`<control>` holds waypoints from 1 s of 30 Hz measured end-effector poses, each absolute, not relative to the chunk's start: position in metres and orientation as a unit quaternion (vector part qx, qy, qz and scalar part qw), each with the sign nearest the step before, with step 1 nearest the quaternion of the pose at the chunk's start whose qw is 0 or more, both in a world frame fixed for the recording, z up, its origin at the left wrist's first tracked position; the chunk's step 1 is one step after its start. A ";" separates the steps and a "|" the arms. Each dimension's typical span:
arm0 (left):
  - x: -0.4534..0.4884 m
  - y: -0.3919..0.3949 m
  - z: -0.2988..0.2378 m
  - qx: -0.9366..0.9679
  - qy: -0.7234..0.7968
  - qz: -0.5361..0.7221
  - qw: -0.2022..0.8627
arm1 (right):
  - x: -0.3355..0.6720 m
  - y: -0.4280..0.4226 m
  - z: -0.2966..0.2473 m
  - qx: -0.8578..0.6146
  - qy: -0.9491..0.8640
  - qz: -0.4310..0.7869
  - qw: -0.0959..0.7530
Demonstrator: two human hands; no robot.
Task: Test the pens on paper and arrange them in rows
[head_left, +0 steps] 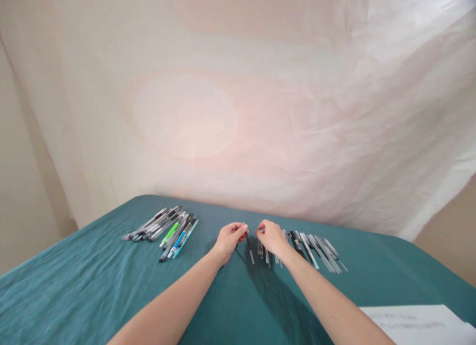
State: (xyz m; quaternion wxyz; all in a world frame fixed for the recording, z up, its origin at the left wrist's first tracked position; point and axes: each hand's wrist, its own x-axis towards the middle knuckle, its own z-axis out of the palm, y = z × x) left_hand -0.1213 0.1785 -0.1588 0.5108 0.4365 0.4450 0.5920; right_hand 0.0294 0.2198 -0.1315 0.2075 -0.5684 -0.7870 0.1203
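Observation:
My left hand (pixel 229 240) is closed in a pinch on a thin stick with a dark upper part and a pale lower end, which looks like a pen refill (pixel 250 249). It slants downward over the cloth. Dark tips show beside and below the left hand; what they belong to is hidden. Just to the right, my right hand (pixel 273 236) has its thumb and fingers curled together, and anything between them is too small to make out. Under and beside that hand lies a row of pens and pen parts (pixel 311 248), partly covered by the hand and wrist.
A pile of pens (pixel 159 223), mostly clear and black, lies at the left, with a bright green pen (pixel 171 232) and a blue pen (pixel 179 240) among them. White printed paper (pixel 412 322) rests at the front right. Green cloth (pixel 92 280) covers the table; a pale sheet (pixel 238 112) hangs behind.

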 end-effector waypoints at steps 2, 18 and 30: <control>-0.121 0.178 -0.158 0.441 0.444 0.593 0.507 | 0.029 0.217 -0.134 -0.570 -0.789 0.112 0.199; -0.120 0.178 -0.158 0.447 0.459 0.586 0.496 | 0.027 0.194 -0.118 -0.505 -0.830 0.117 0.206; -0.124 0.181 -0.160 0.402 0.440 0.626 0.503 | 0.022 0.181 -0.122 -0.465 -0.855 0.149 0.178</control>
